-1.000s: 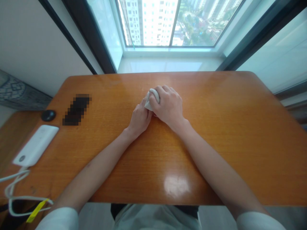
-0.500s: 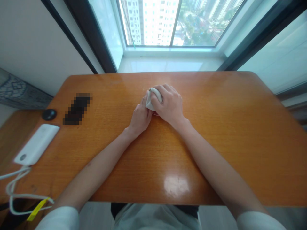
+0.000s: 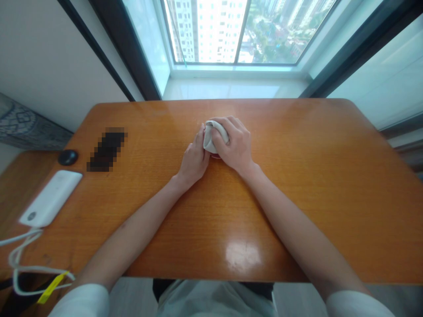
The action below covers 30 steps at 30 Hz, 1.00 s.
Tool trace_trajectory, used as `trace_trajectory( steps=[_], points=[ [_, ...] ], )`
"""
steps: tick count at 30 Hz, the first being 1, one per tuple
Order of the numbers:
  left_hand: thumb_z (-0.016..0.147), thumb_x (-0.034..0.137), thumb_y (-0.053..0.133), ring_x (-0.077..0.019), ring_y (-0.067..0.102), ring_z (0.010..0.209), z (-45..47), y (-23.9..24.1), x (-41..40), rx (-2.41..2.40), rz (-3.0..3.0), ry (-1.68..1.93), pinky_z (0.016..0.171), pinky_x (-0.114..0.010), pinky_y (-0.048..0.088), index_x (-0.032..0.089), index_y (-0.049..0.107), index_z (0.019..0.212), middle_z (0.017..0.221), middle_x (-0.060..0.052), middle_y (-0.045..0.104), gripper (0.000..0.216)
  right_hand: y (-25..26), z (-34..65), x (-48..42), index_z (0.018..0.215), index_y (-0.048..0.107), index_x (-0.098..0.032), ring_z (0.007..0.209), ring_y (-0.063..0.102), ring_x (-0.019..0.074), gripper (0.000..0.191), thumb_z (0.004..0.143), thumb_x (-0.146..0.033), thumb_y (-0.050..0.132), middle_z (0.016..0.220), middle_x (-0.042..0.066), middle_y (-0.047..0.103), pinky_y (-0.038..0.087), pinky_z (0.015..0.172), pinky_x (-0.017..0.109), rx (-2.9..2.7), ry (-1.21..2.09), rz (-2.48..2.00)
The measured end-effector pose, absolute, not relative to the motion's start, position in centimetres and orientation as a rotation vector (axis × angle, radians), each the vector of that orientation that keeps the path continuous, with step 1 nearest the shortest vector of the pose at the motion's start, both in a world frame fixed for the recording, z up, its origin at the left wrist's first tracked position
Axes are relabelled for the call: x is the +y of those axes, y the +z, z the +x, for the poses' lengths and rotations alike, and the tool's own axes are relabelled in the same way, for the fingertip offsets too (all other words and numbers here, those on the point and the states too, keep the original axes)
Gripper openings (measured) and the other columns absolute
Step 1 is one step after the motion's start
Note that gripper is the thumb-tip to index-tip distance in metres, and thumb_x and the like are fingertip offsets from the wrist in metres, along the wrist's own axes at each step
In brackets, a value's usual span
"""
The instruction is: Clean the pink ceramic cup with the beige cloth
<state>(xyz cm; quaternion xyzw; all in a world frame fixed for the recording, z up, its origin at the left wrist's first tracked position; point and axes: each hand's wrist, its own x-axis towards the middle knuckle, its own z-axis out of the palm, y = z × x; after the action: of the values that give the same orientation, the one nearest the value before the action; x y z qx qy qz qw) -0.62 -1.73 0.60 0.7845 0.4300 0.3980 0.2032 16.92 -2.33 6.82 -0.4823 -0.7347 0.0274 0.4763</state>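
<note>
My right hand (image 3: 234,143) is closed round a bunched whitish cloth (image 3: 211,140), thumb across its near side and fingers over the top. Under the cloth a thin red edge (image 3: 215,156) of some low object shows; my hands and the cloth hide the rest, so its kind is unclear. On the left, my left hand (image 3: 195,155) rests low on the table with its fingers held together along the side of that red-edged object, touching it. The cloth lies between both hands, pressed onto the object.
The wooden table (image 3: 297,185) spans the view below a window. At the left are a blurred-out dark object (image 3: 107,149), a round black item (image 3: 68,157), a white slab-like device (image 3: 51,198) and white cables (image 3: 42,268) with a yellow tag (image 3: 53,287).
My right hand has shifted the cloth slightly to the right over the object, and a little more of the red edge shows. My left hand has stayed in nearly the same place.
</note>
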Motion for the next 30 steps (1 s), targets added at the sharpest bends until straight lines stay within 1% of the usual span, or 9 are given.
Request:
trace_trajectory(
  steps=[4,7,12,17,22,27,30],
  points=[
    [0.118,0.037,0.045,-0.0338,0.053,0.167,-0.6,0.52,-1.66,1.195,2.187,1.116,0.14,-0.061,0.045,0.024,0.03,0.182,0.184,-0.02,0.044,0.067,6.71,16.93,-2.38,0.122,0.079,-0.029,0.113,0.076,0.029,0.023,0.111,-0.036,0.059,0.122,0.007,0.085,0.06,0.103,0.046,-1.776,0.078,-1.15],
    [0.119,0.037,0.044,-0.0332,0.051,0.168,-0.62,0.38,-1.62,1.197,2.188,1.117,0.14,-0.061,0.046,0.027,0.029,0.182,0.186,-0.019,0.042,0.065,6.61,17.0,-2.4,0.122,0.079,-0.029,0.113,0.077,0.0288,0.023,0.111,-0.037,0.06,0.122,0.008,0.085,0.06,0.104,0.046,-1.759,0.085,-1.115],
    [0.121,0.039,0.04,-0.0348,0.047,0.172,-0.68,0.26,-1.68,1.181,2.217,1.095,0.139,-0.062,0.046,0.022,0.024,0.182,0.188,-0.021,0.037,0.065,6.36,17.26,-2.45,0.124,0.08,-0.029,0.114,0.077,0.0289,0.026,0.112,-0.039,0.059,0.123,0.008,0.085,0.061,0.105,0.047,-1.72,0.1,-1.055],
    [0.121,0.04,0.037,-0.0349,0.043,0.173,-0.68,0.43,-1.77,1.194,2.218,1.057,0.141,-0.062,0.043,0.021,0.023,0.183,0.189,-0.021,0.034,0.066,6.18,17.38,-2.5,0.125,0.08,-0.029,0.115,0.078,0.0284,0.027,0.112,-0.039,0.058,0.124,0.009,0.086,0.061,0.106,0.046,-1.707,0.103,-1.036],
    [0.12,0.039,0.038,-0.0348,0.049,0.17,-0.71,0.41,-1.78,1.208,2.225,1.061,0.139,-0.061,0.046,0.022,0.024,0.182,0.187,-0.02,0.038,0.066,6.26,17.36,-2.66,0.126,0.08,-0.028,0.116,0.078,0.0285,0.027,0.112,-0.037,0.059,0.125,0.009,0.086,0.061,0.106,0.046,-1.71,0.098,-1.033],
    [0.12,0.037,0.041,-0.0364,0.062,0.159,-0.74,0.22,-1.53,1.246,2.228,1.082,0.131,-0.061,0.053,0.024,0.032,0.18,0.182,-0.02,0.047,0.062,6.52,17.16,-2.88,0.128,0.079,-0.03,0.121,0.078,0.0294,0.03,0.113,-0.038,0.055,0.129,0.01,0.085,0.062,0.11,0.048,-1.729,0.108,-1.089],
    [0.119,0.035,0.041,-0.0362,0.066,0.154,-0.79,0.55,-1.45,1.269,2.22,1.057,0.13,-0.061,0.053,0.025,0.033,0.179,0.18,-0.019,0.05,0.061,6.52,17.01,-2.92,0.13,0.079,-0.03,0.122,0.077,0.0297,0.032,0.113,-0.039,0.054,0.131,0.01,0.084,0.062,0.111,0.049,-1.729,0.108,-1.106]
  ],
)
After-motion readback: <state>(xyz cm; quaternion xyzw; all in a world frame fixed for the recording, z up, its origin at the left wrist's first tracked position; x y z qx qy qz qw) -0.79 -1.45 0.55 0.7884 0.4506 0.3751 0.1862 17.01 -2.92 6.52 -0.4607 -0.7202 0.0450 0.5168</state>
